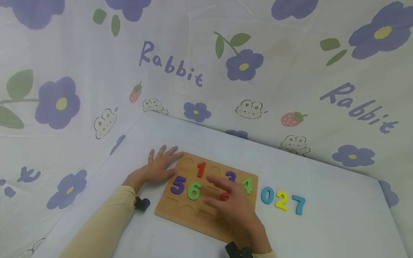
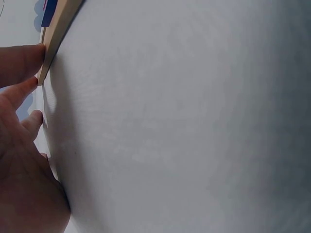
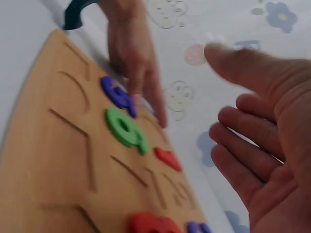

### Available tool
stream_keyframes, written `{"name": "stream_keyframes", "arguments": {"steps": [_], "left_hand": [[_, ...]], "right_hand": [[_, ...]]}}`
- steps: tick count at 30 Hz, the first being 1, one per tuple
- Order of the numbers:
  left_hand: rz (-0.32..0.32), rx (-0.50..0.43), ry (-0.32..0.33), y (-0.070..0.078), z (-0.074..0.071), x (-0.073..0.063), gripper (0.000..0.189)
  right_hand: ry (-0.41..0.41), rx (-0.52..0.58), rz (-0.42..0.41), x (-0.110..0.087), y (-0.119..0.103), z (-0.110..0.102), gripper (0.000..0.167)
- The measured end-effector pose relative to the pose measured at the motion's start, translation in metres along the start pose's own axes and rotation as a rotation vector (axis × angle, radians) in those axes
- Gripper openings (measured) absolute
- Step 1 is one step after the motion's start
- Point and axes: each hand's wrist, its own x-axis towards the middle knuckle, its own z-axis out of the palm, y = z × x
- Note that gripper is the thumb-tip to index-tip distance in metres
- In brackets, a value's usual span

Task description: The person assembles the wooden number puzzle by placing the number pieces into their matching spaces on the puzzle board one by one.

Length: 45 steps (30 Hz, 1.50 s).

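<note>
A wooden number board (image 1: 174,209) lies on the white table, with recesses cut into it. It bears a red 1 (image 1: 201,170), a purple 3 (image 1: 230,176), a green 4 (image 1: 247,185), a purple 5 (image 1: 178,185) and a green 6 (image 1: 194,191). My left hand (image 1: 158,166) touches the board's left edge, fingers spread. Above the board's right half is my right hand (image 1: 237,204), thumb and fingers apart and nothing between them. It partly covers a red number (image 1: 224,196). In the right wrist view its palm and relaxed fingers (image 3: 248,160) show beside the board.
To the right of the board, a blue 0 (image 1: 267,195), a yellow 2 (image 1: 282,200) and a blue 7 (image 1: 299,204) lie in a row on the table (image 1: 342,211). Behind and to the left hangs a flower-patterned cloth (image 1: 193,36).
</note>
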Motion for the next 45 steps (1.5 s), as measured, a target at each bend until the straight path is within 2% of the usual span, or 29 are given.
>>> {"name": "stream_keyframes", "arguments": {"steps": [5, 10, 13, 18, 21, 27, 30, 36, 41, 45], "left_hand": [[-0.002, -0.001, 0.002, 0.001, 0.0, 0.0, 0.07], [-0.003, -0.014, -0.004, 0.003, -0.001, 0.0, 0.07], [-0.005, -0.014, -0.003, 0.003, -0.001, 0.0, 0.07], [-0.009, -0.012, -0.003, 0.003, -0.001, 0.0, 0.069], [-0.003, -0.017, -0.005, 0.003, 0.0, 0.0, 0.069], [-0.005, -0.005, -0.007, 0.001, 0.001, 0.001, 0.07], [-0.007, 0.0, -0.003, 0.001, 0.0, 0.001, 0.07], [-0.007, -0.005, -0.005, 0.002, 0.0, 0.0, 0.07], [-0.012, -0.009, -0.01, 0.001, 0.001, -0.001, 0.07], [-0.011, -0.015, -0.004, 0.0, 0.002, 0.0, 0.07]], "right_hand": [[-0.032, 0.071, -0.06, -0.014, -0.003, -0.034, 0.062], [-0.011, 0.095, -0.155, -0.029, 0.006, -0.069, 0.056], [-0.006, 0.148, -0.203, -0.037, 0.013, -0.089, 0.056], [-0.033, 0.215, -0.248, -0.051, 0.024, -0.12, 0.06], [-0.034, 0.188, -0.242, -0.059, 0.031, -0.137, 0.062], [0.036, 0.02, -0.193, -0.078, 0.045, -0.17, 0.067], [0.085, -0.078, -0.146, -0.086, 0.051, -0.185, 0.068], [0.13, -0.29, -0.031, -0.102, 0.068, -0.216, 0.07], [0.151, -0.47, 0.08, -0.112, 0.083, -0.23, 0.072], [0.172, -0.516, 0.142, -0.115, 0.095, -0.233, 0.073]]}}
